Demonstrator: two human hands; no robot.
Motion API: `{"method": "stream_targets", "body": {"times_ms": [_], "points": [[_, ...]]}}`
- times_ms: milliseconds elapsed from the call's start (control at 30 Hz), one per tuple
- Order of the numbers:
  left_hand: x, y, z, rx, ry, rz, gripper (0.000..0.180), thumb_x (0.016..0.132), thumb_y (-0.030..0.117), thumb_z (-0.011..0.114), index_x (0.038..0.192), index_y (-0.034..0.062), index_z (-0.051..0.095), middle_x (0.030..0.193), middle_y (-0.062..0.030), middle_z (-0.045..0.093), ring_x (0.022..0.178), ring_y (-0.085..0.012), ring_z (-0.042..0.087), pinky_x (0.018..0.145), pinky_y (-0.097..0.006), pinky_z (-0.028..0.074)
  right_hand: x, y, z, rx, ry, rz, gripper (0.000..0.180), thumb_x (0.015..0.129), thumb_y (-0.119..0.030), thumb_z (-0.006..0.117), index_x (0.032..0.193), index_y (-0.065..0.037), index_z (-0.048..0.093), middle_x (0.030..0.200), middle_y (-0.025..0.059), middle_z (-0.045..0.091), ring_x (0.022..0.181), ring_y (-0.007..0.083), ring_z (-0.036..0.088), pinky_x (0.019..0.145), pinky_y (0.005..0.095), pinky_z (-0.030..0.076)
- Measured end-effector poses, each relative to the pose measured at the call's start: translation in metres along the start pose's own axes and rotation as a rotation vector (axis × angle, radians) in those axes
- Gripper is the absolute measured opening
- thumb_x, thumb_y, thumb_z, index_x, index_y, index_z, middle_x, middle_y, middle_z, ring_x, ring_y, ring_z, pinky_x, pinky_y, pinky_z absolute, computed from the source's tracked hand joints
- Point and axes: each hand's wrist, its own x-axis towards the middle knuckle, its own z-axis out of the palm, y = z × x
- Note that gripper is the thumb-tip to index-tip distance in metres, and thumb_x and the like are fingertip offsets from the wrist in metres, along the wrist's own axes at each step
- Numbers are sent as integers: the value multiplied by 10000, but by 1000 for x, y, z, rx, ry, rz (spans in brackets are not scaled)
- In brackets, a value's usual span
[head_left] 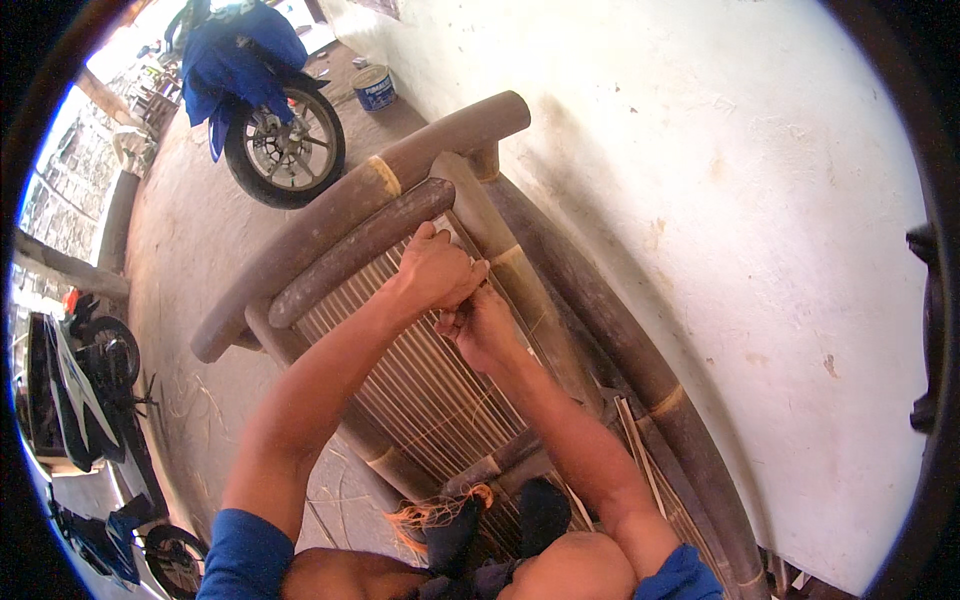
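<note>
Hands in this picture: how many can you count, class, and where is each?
2. The left hand is over the slatted panel's upper part; the right hand is close against it, lower and further right. Some fingers are hidden.

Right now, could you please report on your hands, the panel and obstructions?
Left hand and right hand together over slatted panel, grip unclear. Bamboo frame around it. Orange strands near lower end, clear of hands.

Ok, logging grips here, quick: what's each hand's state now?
Left hand: closed; whether it holds anything can't be told.
Right hand: curled closed; whether it holds anything can't be told.
</note>
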Motion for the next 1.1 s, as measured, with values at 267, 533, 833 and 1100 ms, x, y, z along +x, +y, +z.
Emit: {"method": "stream_targets", "body": {"times_ms": [267, 533, 833, 1100], "points": [[4, 4, -4, -65, -69, -5, 669, 1064, 527, 336, 819, 120, 807, 886, -112, 777, 967, -297, 682, 943, -497, 327, 11, -6, -7, 64, -25, 76, 177, 1082, -262, 473, 990, -169, 593, 732, -31, 560, 559, 95, 497, 585, 291, 420], [4, -5, 10, -57, 5, 94, 487, 1006, 468, 449, 823, 176, 792, 858, -74, 762, 964, -288, 673, 921, -495, 324, -4, -21, -12, -252, -59, 119, 241, 1087, -303, 448, 1047, -128, 608, 646, 11, 587, 561, 138, 596, 587, 360, 524], [-13, -20, 29, -244, 392, 300, 254, 852, 276, 618, 826, 94, 794, 876, -68, 723, 992, -255, 622, 1087, -496, 310, -10, -62, -12, -2038, -58, -133, 580, 939, -493, 602, 1306, -45, 592, 1098, 266, 733, 1005, 466, 709, 883, 567, 569], [-21, -17, 37, -296, 606, 358, 197, 833, 223, 666, 902, 77, 778, 876, -63, 700, 1004, -252, 637, 1196, -566, 296, -32, -58, 6, -2213, 37, -253, 461, 902, -430, 635, 1176, -59, 648, 989, 252, 749, 909, 429, 742, 833, 569, 582]]}}
